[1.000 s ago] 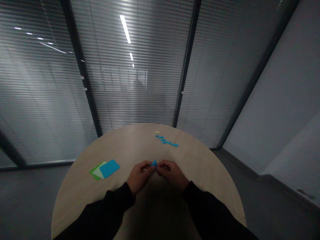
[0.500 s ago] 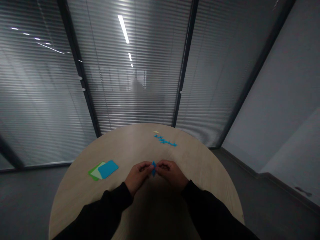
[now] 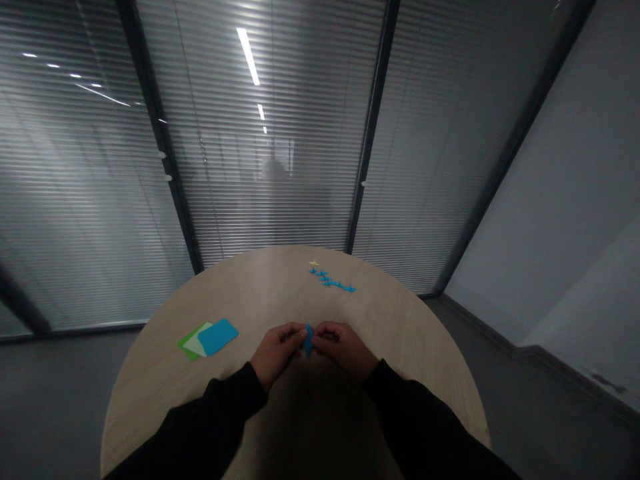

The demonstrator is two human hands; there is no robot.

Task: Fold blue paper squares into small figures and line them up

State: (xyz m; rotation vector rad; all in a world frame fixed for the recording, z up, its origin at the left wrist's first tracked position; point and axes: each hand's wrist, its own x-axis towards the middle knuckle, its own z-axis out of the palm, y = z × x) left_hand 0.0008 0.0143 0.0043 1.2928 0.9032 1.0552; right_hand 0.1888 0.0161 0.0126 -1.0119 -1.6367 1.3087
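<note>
Between my hands, above the near middle of the table, a small folded piece of blue paper (image 3: 309, 341) stands upright, narrow and pointed at its top and bottom. My left hand (image 3: 278, 349) pinches its left side between thumb and forefinger. From the other side, the thumb and fingertips of my right hand (image 3: 344, 348) close on its right edge. The fingers cover part of the folds. Farther back lies a row of small folded blue paper pieces (image 3: 327, 280), star-like in shape, with one yellow folded piece (image 3: 314, 263) at its far end.
To the left, a stack of blue sheets (image 3: 218, 337) overlaps pale green paper (image 3: 196, 345) and brighter green paper (image 3: 187, 353). All of it rests on a round wooden table (image 3: 240, 287). Beyond its far edge are glass panels with blinds (image 3: 280, 220); a pale wall (image 3: 560, 220) rises at right.
The folded blue paper has turned slightly between my fingers and shows a little more of its surface. Both hands keep nearly the same place and grip.
</note>
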